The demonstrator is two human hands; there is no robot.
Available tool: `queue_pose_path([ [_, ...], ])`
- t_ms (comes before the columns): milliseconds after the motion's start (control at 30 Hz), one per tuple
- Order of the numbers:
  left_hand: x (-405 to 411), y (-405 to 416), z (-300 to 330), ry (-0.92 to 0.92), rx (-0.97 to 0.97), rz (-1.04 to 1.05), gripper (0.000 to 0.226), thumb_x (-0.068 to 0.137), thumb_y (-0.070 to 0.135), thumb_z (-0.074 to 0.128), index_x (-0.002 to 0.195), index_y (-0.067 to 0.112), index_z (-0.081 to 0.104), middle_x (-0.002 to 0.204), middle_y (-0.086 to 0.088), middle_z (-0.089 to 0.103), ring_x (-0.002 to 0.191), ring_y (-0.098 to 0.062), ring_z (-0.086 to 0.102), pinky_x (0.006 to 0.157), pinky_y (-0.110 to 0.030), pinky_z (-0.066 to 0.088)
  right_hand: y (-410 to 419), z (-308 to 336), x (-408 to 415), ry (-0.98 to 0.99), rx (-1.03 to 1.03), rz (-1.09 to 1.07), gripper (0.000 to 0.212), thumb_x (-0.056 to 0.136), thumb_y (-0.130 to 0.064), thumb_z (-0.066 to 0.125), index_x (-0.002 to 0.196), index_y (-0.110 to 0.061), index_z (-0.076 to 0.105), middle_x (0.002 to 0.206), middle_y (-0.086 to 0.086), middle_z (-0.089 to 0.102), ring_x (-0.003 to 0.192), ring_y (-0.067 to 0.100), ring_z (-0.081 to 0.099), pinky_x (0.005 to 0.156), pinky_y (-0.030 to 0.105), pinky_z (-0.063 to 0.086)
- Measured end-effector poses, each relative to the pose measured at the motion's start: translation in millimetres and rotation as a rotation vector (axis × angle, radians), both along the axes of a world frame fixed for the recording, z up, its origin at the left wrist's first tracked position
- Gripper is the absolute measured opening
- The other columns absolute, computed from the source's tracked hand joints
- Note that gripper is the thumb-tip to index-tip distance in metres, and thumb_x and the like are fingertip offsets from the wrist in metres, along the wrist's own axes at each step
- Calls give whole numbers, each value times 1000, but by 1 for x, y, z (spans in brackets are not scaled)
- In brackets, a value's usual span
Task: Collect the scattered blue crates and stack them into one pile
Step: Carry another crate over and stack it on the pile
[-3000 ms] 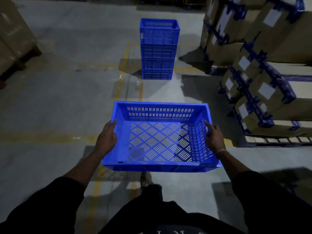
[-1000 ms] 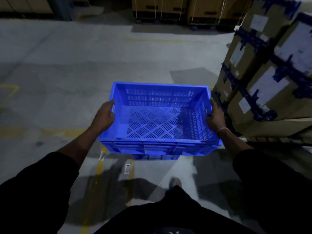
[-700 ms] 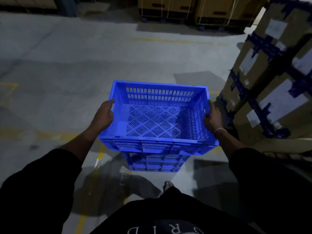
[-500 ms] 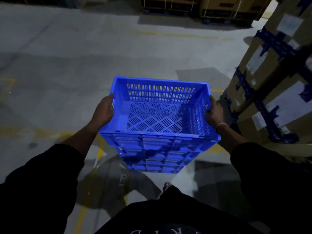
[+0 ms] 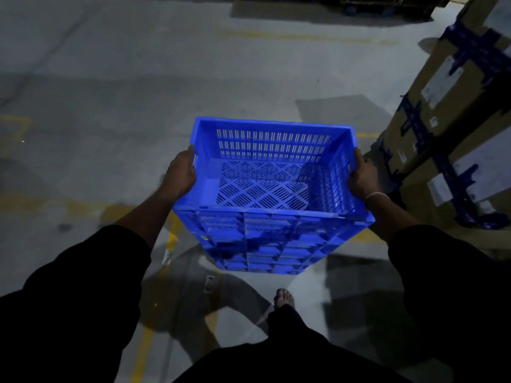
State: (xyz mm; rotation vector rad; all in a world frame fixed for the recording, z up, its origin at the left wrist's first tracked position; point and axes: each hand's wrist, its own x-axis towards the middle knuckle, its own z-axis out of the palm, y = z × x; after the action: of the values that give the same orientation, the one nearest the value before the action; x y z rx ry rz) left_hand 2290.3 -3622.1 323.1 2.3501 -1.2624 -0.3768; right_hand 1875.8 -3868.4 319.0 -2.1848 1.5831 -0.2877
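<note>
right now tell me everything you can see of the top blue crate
The top blue crate is bright blue plastic, rectangular and open-topped, with slotted walls, a diamond-pattern vented floor and nothing inside. It sits level over the stack of blue crates below. The left hand grips its left rim, the right hand its right rim.

Bright blue slotted plastic crate (image 5: 272, 172), diamond-patterned base; grey concrete floor (image 5: 110, 87) with yellow lines; brown cardboard boxes (image 5: 456, 111) with blue tape.

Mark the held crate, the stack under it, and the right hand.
held crate (image 5: 265, 186), head view, slotted floor inside.
stack (image 5: 262, 252), head view, near side wall of lower crates.
right hand (image 5: 360, 179), head view, back of hand.
</note>
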Motion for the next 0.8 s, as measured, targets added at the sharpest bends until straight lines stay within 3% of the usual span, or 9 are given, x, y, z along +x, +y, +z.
queue_pose_path([
  [100,-1,1,8,-18,104,-64,71,95,3,48,159,4,16,154,-28,34,135,-43,43,106,-45,38,8,3,-5,58,12,36,83,90,-5,55,158,-11,8,134,33,41,105,52,51,75,40,36],
  [200,-9,4,12,-10,272,-144,88,95,11,55,159,4,-5,165,-25,-3,148,-45,20,113,-47,30,21,4,-9,79,55,54,90,90,-11,60,158,-7,1,148,30,29,116,52,46,85,50,43],
  [267,-20,8,12,-82,340,-158,96,95,21,60,158,4,-10,164,-23,-18,151,-46,6,112,-52,29,32,-1,-14,100,44,78,95,89,-16,64,157,-5,-2,155,27,19,127,52,37,94,52,41],
  [400,-25,17,2,-312,317,-235,99,93,40,62,158,1,-2,165,-21,-18,153,-37,-13,111,-54,31,43,-15,-26,185,-87,193,103,86,-24,70,156,-1,-1,163,22,-5,140,53,22,105,54,36],
  [533,-18,14,-3,-315,248,-242,94,96,43,57,158,-2,1,166,-22,-12,154,-36,-12,121,-49,24,33,-19,-22,184,-134,226,93,91,-33,64,156,-1,5,165,15,-7,146,46,17,112,52,32],
  [800,-9,-4,-2,-315,206,-253,94,96,43,59,157,-5,6,165,-23,-8,154,-37,-9,122,-47,19,16,-18,-10,212,-117,200,87,97,-41,55,157,-3,5,166,10,-10,145,45,20,111,53,33],
])
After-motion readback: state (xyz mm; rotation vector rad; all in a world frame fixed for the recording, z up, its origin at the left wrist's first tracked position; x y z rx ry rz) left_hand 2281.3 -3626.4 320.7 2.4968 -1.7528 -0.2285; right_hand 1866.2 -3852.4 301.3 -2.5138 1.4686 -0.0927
